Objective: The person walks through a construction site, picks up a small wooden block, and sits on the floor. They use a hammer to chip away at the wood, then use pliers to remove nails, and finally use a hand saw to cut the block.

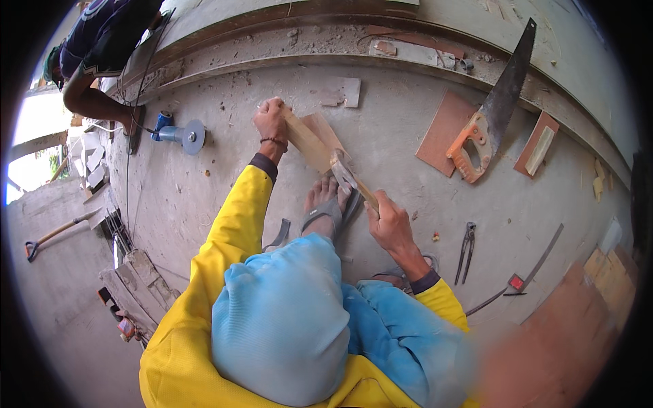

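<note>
My left hand [271,122] is closed round the far end of a pale wooden board [307,144], held at a slant ahead of my feet. A second, browner flat piece of wood [322,128] shows behind it, partly covered. My right hand [391,223] grips the wooden handle of a claw hammer [365,194]. The metal head lies at the near end of the board; whether it touches cannot be made out. Below the hammer is my sandalled foot [322,212].
To the right lie a handsaw [500,102] across a brown plywood sheet [442,129], a wooden float [537,146], pincers [466,251] and a tape measure [516,282]. A corded angle grinder [182,135] sits at left, near another person [102,68]. A metal channel [272,61] crosses beyond.
</note>
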Action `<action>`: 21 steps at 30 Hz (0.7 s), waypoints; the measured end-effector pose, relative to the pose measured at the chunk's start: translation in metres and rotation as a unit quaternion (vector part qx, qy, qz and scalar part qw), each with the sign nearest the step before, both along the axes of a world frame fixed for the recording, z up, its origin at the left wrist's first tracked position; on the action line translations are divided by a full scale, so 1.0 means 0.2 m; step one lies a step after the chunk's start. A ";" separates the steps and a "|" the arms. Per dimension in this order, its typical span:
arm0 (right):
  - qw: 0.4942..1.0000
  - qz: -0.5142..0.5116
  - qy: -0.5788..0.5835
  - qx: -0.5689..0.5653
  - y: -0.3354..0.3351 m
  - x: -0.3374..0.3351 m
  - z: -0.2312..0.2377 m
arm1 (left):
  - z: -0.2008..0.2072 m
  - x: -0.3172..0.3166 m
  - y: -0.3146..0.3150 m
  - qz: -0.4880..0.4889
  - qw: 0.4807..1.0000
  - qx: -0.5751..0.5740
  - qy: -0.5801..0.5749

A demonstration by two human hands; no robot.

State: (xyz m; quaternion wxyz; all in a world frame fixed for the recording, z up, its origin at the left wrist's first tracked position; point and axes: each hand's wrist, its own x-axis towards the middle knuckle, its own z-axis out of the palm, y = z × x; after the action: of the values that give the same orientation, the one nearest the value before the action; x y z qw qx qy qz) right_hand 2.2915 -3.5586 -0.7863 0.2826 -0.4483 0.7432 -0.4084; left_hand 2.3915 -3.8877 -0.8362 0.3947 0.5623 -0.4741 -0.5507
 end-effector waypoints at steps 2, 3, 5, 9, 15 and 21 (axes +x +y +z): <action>0.993 0.009 0.009 -0.120 0.00 -0.01 0.02 | -0.02 -0.02 0.01 -0.031 0.999 -0.022 -0.019; 0.991 0.015 0.017 -0.129 -0.01 -0.02 0.02 | -0.03 -0.03 0.01 -0.067 0.996 -0.058 -0.001; 0.984 0.017 0.043 -0.172 -0.04 -0.04 0.00 | -0.04 -0.04 0.01 -0.041 0.998 -0.035 -0.028; 0.984 0.004 0.042 0.174 -0.08 -0.03 -0.08 | -0.03 0.04 0.00 -0.005 0.998 -0.030 0.056; 0.998 -0.012 -0.020 0.052 -0.07 -0.01 -0.02 | -0.05 0.14 0.03 0.024 0.999 -0.015 0.022; 1.000 0.014 -0.004 0.002 -0.10 -0.04 -0.01 | -0.06 0.05 0.03 -0.018 0.999 -0.026 0.007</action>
State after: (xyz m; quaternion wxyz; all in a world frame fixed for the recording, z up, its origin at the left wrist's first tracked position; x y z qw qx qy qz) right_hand 2.2837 -3.5787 -0.7888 0.2918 -0.4571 0.7363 -0.4047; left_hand 2.4018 -3.8826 -0.8477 0.4024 0.5396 -0.4957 -0.5488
